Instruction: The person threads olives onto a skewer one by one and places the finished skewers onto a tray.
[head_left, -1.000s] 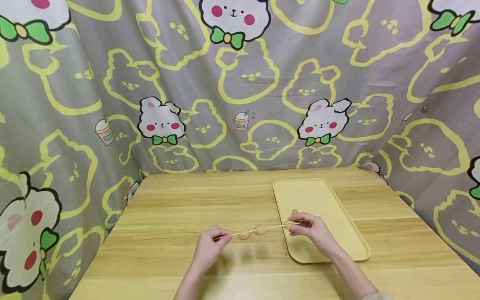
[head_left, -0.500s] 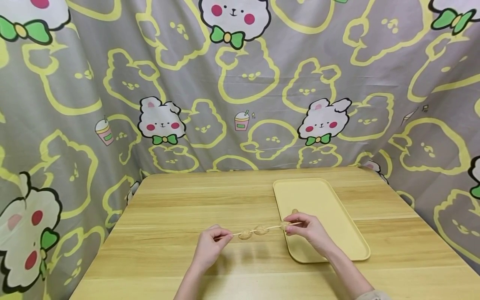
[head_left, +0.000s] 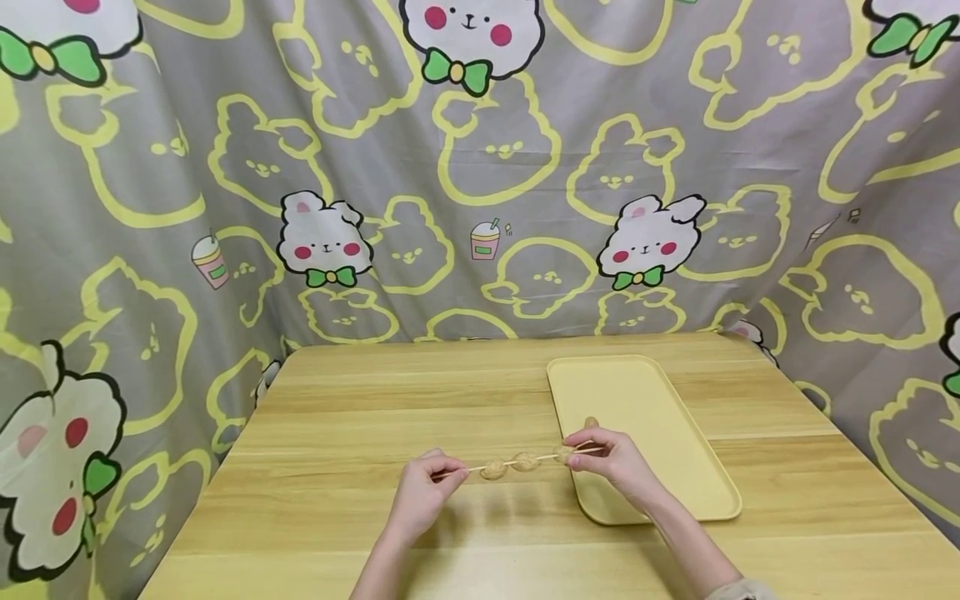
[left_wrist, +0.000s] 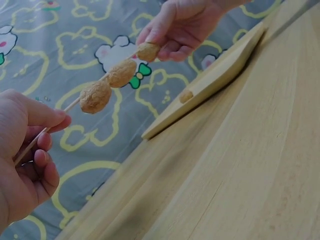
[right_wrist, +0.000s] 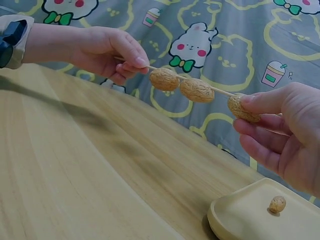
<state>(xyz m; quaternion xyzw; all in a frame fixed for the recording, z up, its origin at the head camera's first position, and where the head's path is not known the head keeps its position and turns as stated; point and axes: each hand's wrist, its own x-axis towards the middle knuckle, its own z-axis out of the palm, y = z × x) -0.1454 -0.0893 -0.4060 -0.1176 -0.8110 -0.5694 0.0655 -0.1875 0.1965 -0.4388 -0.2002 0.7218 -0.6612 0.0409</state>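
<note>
My left hand (head_left: 423, 493) pinches a thin wooden skewer (right_wrist: 223, 92) near one end, holding it nearly level above the table. Two brown, wrinkled oval balls (right_wrist: 196, 90) are threaded along its middle, close together. A third wrinkled ball (right_wrist: 243, 109) sits on the skewer farther right, where my right hand (head_left: 621, 468) grips it between thumb and fingers. The skewer's tip pokes out past this ball, partly hidden by my right hand in the head view. One loose ball (right_wrist: 277, 204) lies on the yellow tray (head_left: 637, 387), just beyond my right hand.
The wooden table (head_left: 360, 400) spreads under both hands. The tray's raised rim runs below my right forearm. A grey curtain (head_left: 420, 167) printed with cartoon animals hangs around the back and sides.
My right hand has shifted slightly left along the skewer with the third ball, narrowing the gap to the other two. My left hand has stayed almost still.
</note>
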